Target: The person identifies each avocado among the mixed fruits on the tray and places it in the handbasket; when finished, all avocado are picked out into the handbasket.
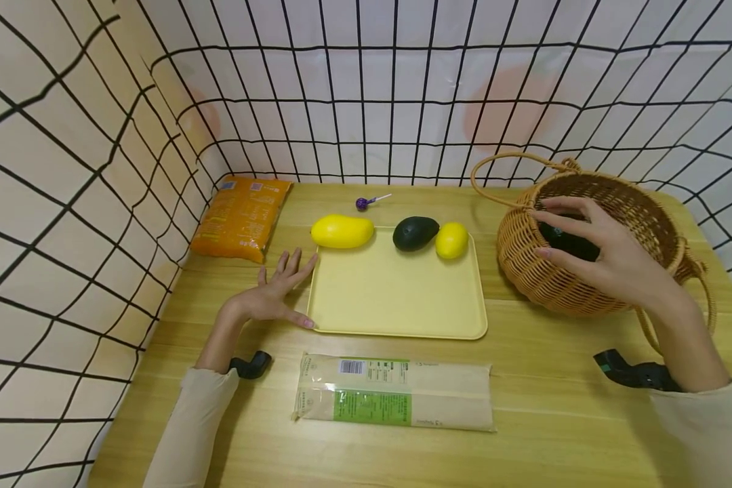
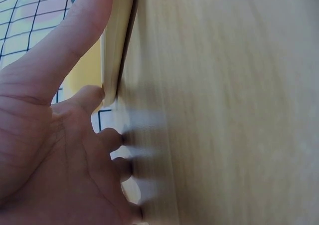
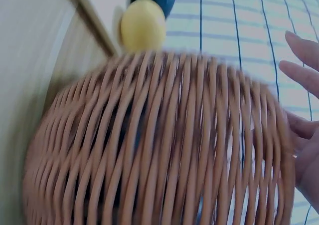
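Observation:
My left hand [image 1: 274, 291], fingers spread, touches the left edge of a pale yellow tray [image 1: 396, 298] with its thumb and index finger; its other fingertips reach the table in the left wrist view. Over the mouth of a wicker basket [image 1: 561, 285] hangs my right hand [image 1: 610, 251], its fingers [image 3: 301, 78] apart and relaxed at the rim in the right wrist view. A dark green object [image 1: 576, 245] shows below that hand inside the basket, partly hidden. Along the tray's far side lie a yellow mango [image 1: 341, 232], a dark avocado [image 1: 415, 234] and a lemon [image 1: 451, 240].
An orange packet [image 1: 240, 217] lies at the back left. Behind the tray is a purple lollipop [image 1: 362, 203]. A long beige and green package [image 1: 396, 393] lies in front of it. A black grid-patterned cloth [image 1: 378, 88] surrounds the wooden table.

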Motion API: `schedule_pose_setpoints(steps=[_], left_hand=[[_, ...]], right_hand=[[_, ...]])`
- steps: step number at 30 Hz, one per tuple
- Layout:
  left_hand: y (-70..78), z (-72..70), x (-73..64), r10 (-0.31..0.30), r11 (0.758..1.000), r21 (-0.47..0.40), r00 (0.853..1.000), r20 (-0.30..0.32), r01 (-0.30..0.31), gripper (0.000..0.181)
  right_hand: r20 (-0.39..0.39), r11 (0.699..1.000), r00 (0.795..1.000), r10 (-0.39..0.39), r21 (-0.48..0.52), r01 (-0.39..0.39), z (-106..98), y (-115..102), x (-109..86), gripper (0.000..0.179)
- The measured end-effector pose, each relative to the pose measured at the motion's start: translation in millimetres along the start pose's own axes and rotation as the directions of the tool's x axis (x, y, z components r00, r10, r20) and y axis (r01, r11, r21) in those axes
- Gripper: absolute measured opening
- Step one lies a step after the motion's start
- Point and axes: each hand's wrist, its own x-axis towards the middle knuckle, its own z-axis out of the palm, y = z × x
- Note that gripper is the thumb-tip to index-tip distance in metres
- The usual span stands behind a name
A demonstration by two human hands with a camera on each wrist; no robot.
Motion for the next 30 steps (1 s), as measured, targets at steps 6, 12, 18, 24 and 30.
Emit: schedule_pose_setpoints(steps=[6, 12, 18, 24, 30], left_hand=[[-0.3, -0.7, -0.8, -0.001, 1.000, 0.004, 1.000, -0.002, 0.001, 0.126], [0.3, -0.7, -0.4, -0.002, 1.000, 0.010, 1.000, 0.000, 0.002, 0.126], [1.9, 0.5, 0.2, -0.008, 1.000, 0.014, 1.000, 0.008, 0.008, 0.126], [0.8, 0.5, 1.1, -0.006, 1.000, 0.011, 1.000, 0.002, 0.005, 0.126], [0.3, 0.1, 0.6, -0.011, 1.000, 0.009, 1.000, 0.003, 0.011, 0.126]], right_hand=[[0.042, 0.995, 0.995, -0.091, 0.042, 0.089, 24, -22, 31.2, 0.067], [0.143, 0.990, 0.987, -0.072, 0.129, 0.054, 53, -33, 63.9, 0.063], [0.216, 0.985, 0.972, -0.096, 0.162, 0.061, 79, -29, 91.8, 0.064], [0.282, 0.980, 0.952, -0.116, 0.190, 0.063, 101, -19, 113.5, 0.062], [0.346, 0.981, 0.932, -0.110, 0.188, 0.046, 120, -10, 127.8, 0.061]])
